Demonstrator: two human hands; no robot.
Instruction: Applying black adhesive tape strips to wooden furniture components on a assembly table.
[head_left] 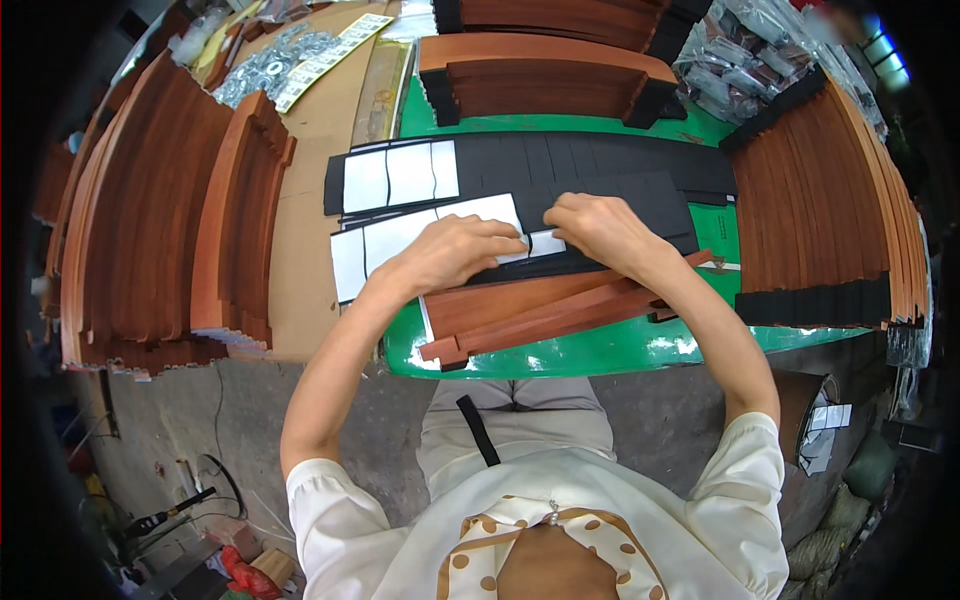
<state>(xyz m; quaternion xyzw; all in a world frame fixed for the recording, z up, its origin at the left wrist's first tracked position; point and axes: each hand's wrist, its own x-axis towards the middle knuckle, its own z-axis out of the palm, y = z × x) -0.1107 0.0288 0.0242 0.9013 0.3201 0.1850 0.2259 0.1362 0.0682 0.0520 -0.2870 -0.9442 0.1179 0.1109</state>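
Note:
Flat black strips (620,205) lie layered on a green work surface, and their left ends carry white backing paper (400,243). My left hand (455,252) rests over the nearer white-backed strips, its fingers closed at the edge of a narrow black strip with a white face (546,243). Just right of it, my right hand (603,228) is curled in a pinch at this narrow strip's other end; what lies between its fingertips is hidden. Below the hands, reddish-brown wooden pieces (545,318) lie at the near edge, one crossing over another.
Stacked brown wooden panels stand at the left (150,210), the right (815,190) and the back (545,85). Metal washers (275,65) lie on cardboard (320,200) at the back left. Plastic-wrapped parts (745,65) are heaped at the back right.

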